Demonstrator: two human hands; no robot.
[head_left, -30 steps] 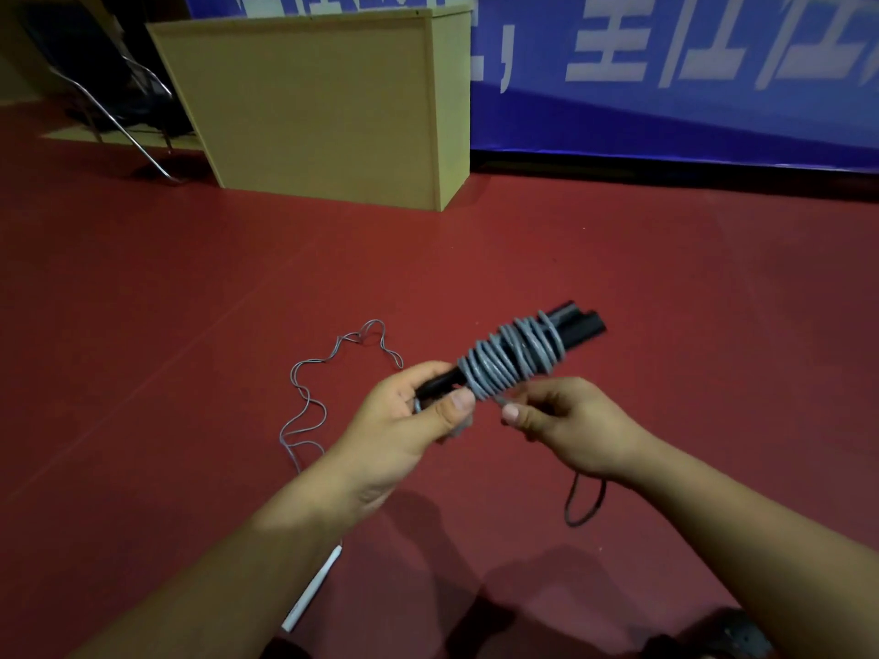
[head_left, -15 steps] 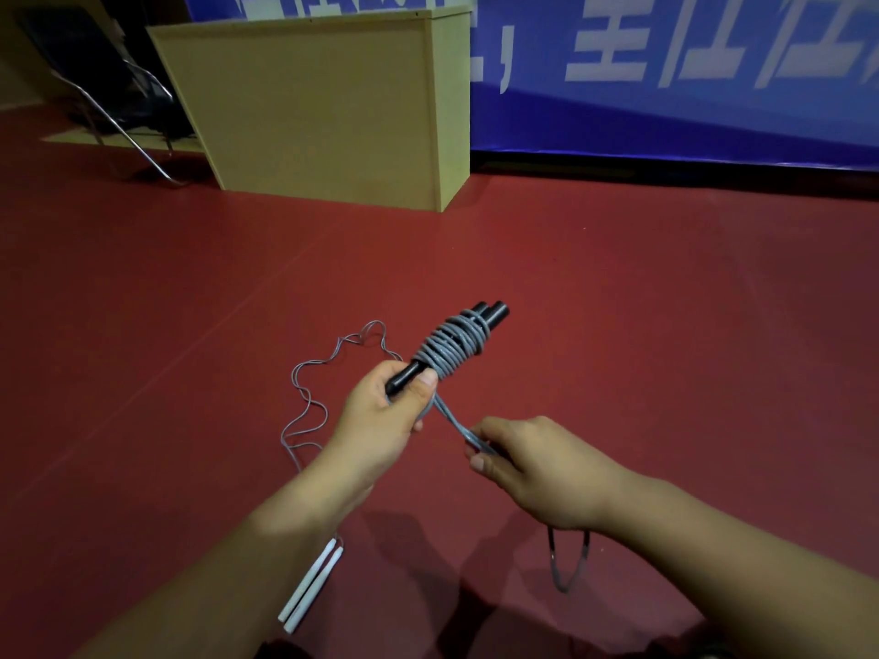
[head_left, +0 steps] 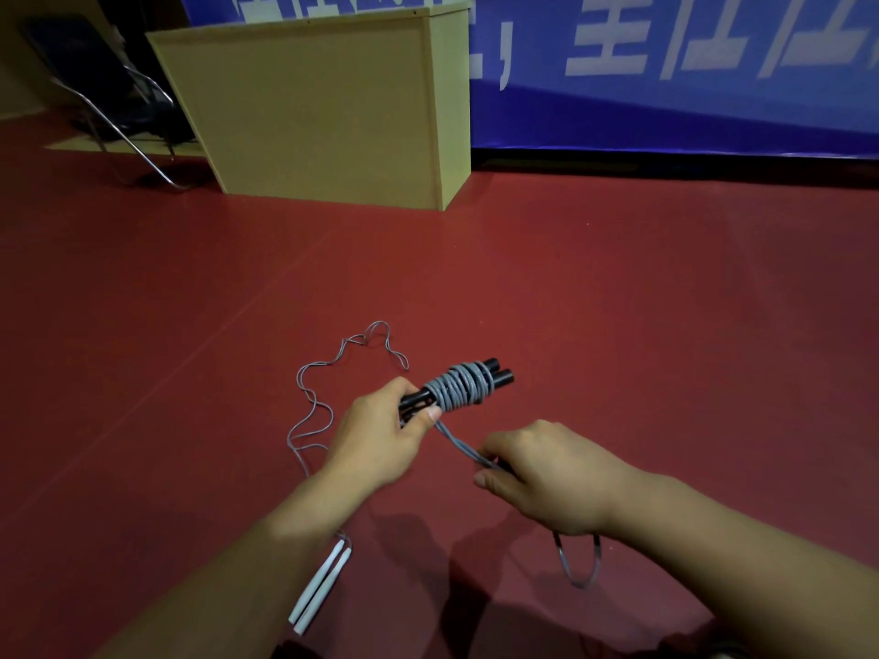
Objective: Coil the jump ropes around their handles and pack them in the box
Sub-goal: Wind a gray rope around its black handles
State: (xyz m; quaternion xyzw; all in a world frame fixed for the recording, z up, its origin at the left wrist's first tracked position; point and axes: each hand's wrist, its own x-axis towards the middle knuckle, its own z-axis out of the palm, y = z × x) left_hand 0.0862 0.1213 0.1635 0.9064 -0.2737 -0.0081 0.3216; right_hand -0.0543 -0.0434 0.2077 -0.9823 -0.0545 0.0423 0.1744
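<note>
My left hand (head_left: pixel 376 442) grips the near end of two black jump-rope handles (head_left: pixel 497 375) held side by side, pointing up and to the right. Grey rope (head_left: pixel 459 387) is coiled around their middle in many turns. A doubled strand runs from the coil down to my right hand (head_left: pixel 547 478), which pinches it; the end loop (head_left: pixel 578 563) hangs below that hand. A second jump rope lies on the floor: two white handles (head_left: pixel 321 587) under my left forearm and its thin grey cord (head_left: pixel 316 411) in loose bends to the left.
A tall tan wooden box (head_left: pixel 323 111) stands on the red floor at the back, left of centre. A black metal-framed chair (head_left: pixel 109 102) is at the far left. A blue banner (head_left: pixel 666 64) with white characters covers the back wall.
The coiled handles swung from pointing right to pointing further away, nearer the middle. My right hand moved down and away from the coil, drawing the doubled strand out.
</note>
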